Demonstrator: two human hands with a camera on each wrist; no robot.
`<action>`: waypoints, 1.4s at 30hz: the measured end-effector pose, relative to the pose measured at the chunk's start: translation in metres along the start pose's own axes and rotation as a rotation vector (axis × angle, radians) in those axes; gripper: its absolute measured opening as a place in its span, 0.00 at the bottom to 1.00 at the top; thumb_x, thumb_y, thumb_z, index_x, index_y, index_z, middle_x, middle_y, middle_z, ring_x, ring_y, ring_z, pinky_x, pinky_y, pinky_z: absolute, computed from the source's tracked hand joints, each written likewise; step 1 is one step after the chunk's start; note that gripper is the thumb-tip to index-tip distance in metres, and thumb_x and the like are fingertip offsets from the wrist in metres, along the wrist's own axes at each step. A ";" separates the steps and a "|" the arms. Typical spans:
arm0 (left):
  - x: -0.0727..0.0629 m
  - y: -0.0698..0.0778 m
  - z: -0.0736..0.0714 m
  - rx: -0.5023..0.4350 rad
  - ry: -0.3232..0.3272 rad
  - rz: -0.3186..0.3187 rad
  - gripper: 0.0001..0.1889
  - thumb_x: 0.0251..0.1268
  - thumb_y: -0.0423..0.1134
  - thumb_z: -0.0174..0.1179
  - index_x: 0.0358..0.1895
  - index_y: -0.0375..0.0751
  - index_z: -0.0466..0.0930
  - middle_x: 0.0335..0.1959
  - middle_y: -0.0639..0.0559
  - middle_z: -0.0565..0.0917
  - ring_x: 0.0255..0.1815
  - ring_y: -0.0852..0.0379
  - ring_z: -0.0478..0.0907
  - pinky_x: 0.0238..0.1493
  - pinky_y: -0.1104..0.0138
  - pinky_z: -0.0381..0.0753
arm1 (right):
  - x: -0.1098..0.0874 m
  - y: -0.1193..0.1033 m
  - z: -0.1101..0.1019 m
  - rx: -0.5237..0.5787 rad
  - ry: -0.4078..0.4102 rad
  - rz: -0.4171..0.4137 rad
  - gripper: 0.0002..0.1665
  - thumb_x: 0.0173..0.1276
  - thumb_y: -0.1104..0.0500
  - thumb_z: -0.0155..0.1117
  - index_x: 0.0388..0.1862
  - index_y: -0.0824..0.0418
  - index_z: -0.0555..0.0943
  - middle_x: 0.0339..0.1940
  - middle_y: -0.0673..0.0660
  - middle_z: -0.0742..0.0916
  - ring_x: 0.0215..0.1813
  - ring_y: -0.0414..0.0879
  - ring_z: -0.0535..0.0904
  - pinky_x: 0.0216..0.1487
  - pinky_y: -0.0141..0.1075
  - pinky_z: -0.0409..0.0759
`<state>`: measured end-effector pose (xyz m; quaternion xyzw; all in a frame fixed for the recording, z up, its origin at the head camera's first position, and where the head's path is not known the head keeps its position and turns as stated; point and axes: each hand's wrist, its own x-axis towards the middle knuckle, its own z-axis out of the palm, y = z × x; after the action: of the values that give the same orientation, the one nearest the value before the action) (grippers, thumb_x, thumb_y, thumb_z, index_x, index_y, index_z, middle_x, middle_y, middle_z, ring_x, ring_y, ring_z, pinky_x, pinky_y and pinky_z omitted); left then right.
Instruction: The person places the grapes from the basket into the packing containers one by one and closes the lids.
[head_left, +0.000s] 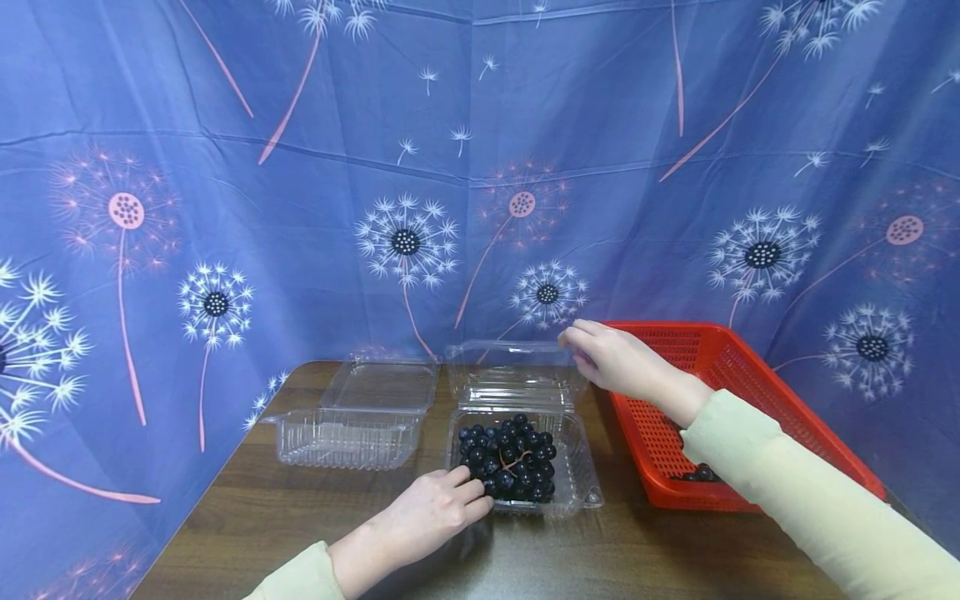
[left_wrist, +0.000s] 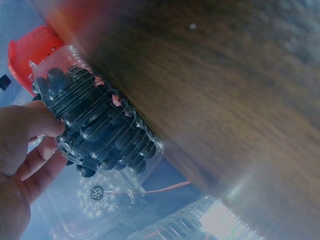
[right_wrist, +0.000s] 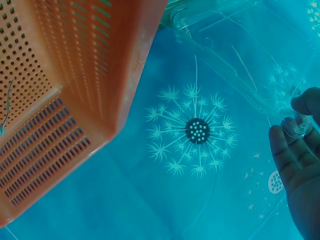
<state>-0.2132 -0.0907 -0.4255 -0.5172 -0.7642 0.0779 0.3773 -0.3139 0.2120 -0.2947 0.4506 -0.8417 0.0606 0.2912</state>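
A bunch of black grapes (head_left: 517,462) with a brown stem fills the base of a clear plastic clamshell container (head_left: 581,475). My left hand (head_left: 442,508) grips its front left corner; in the left wrist view the thumb (left_wrist: 47,122) lies on the ribbed outer wall and the fingers bend over the rim. With its fingertips, my right hand (head_left: 618,358) pinches the upper right corner of the raised lid (head_left: 517,362). The right wrist view shows the lid's small corner tab (right_wrist: 296,126) between thumb and fingers.
A second clear clamshell (head_left: 348,437) stands open to the left, with no fruit in it. At the right a red perforated basket (head_left: 652,492) holds some black grapes (head_left: 701,472), partly hidden by the right sleeve. A blue dandelion-print cloth (head_left: 322,225) hangs behind the wooden table (head_left: 225,533).
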 end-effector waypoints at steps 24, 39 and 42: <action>0.000 -0.004 0.003 -0.009 0.029 0.006 0.10 0.53 0.36 0.53 0.37 0.52 0.82 0.30 0.63 0.79 0.31 0.62 0.71 0.28 0.73 0.72 | -0.016 -0.012 0.001 0.040 0.062 0.017 0.16 0.53 0.70 0.65 0.41 0.58 0.79 0.36 0.50 0.80 0.31 0.36 0.69 0.29 0.30 0.74; -0.002 -0.003 0.003 0.000 0.007 -0.001 0.11 0.53 0.38 0.52 0.38 0.53 0.81 0.31 0.63 0.79 0.32 0.62 0.72 0.26 0.73 0.72 | -0.025 -0.027 -0.002 0.073 0.040 0.008 0.15 0.53 0.71 0.63 0.39 0.57 0.79 0.36 0.49 0.79 0.30 0.35 0.67 0.28 0.27 0.71; -0.002 -0.002 0.002 -0.001 0.005 -0.007 0.12 0.54 0.38 0.51 0.38 0.53 0.82 0.31 0.63 0.79 0.31 0.62 0.72 0.23 0.73 0.70 | -0.028 -0.029 -0.001 0.076 0.038 0.002 0.15 0.54 0.70 0.64 0.40 0.57 0.78 0.37 0.49 0.80 0.31 0.35 0.70 0.29 0.27 0.73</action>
<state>-0.2155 -0.0929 -0.4276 -0.5147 -0.7652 0.0749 0.3795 -0.2786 0.2159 -0.3136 0.4593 -0.8336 0.1013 0.2898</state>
